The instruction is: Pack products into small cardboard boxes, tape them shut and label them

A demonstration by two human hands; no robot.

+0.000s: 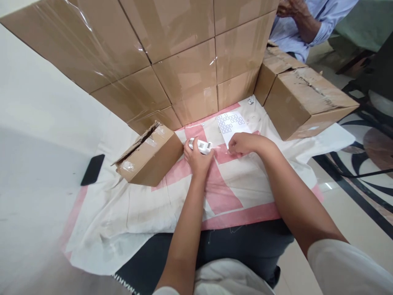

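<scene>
Pink-and-white cloth (222,192) spreads beneath a white plastic device (202,146) held in the left hand (198,160) (best braced firmly, I'd judge). Nearby, the right hand (244,143) curls at a printed sheet (229,123), its grip hidden from me; taped cardboard boxes (187,61) stand behind.

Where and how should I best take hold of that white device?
I'd likely grip the white device toward its two ends, coming from the near side. Its long body lies crosswise, so thumb and fingers can span it; the left hand holds it roughly this way, leaving its middle uncovered.
</scene>
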